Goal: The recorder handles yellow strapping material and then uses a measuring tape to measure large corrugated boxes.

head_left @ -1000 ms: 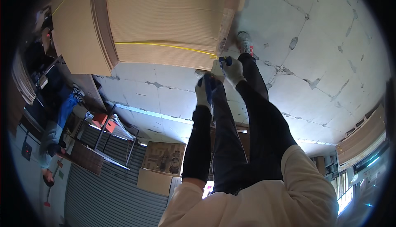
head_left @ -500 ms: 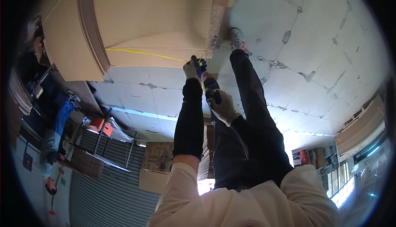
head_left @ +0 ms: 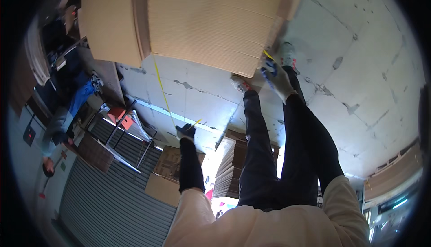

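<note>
My left hand (head_left: 186, 131), in a white work glove with a dark palm, is closed on a thin yellow strap (head_left: 162, 83). The strap slants from the lower edge of a stack of cardboard sheets (head_left: 206, 18) down to that hand, and a short tail sticks out past the fingers. My right hand (head_left: 279, 80), gloved alike, is at the right corner of the stack, in front of my leg. A short yellow piece of strap meets its curled fingertips; the grip is partly hidden.
Grey cracked floor (head_left: 332, 36) spreads right of the stack. My shoes (head_left: 240, 84) stand near its corner. At left are a metal-framed table (head_left: 116, 128) with an orange box (head_left: 120, 118), a grey shutter (head_left: 107, 193) and another person (head_left: 58, 123). Cardboard bundles (head_left: 229, 170) stand behind my legs.
My hands were close together at the stack's near edge. The left hand has moved left and back, drawing the strap away; the right has gone to the stack's right corner. The view has shifted.
</note>
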{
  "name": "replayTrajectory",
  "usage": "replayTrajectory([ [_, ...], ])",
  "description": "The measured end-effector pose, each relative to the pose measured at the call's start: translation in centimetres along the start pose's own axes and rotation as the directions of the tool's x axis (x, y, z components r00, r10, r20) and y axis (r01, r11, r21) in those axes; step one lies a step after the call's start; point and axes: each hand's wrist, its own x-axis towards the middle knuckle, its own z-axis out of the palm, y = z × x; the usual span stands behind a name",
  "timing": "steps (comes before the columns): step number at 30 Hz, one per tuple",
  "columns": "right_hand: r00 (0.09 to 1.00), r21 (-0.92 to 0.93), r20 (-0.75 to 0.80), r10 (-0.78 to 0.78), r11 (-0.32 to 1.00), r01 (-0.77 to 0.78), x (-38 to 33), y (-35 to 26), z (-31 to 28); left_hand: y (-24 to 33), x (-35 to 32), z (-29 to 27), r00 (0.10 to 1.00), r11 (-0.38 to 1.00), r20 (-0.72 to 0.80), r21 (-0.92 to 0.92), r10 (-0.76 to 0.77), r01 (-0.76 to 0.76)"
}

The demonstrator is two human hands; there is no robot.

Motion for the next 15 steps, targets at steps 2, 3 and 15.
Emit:
replayTrajectory([
  [2,0.877,0.316,0.139,0.459,0.819,-0.479,1.0,-0.1,-1.5,4.9,1.4,-4.5,0.991,0.997,0.111,0.0,-0.074,0.075],
  [3,0.866,0.285,0.169,0.471,0.817,-0.501,1.2,0.4,-2.2,6.2,1.8,-4.9,0.996,0.913,-0.022,0.4,0.091,-0.074],
  [15,0.902,0.359,-0.246,0.355,0.898,-0.255,1.8,3.4,7.7,0.3,-12.1,18.2,0.543,0.308,0.606,0.454,0.581,-0.836],
])
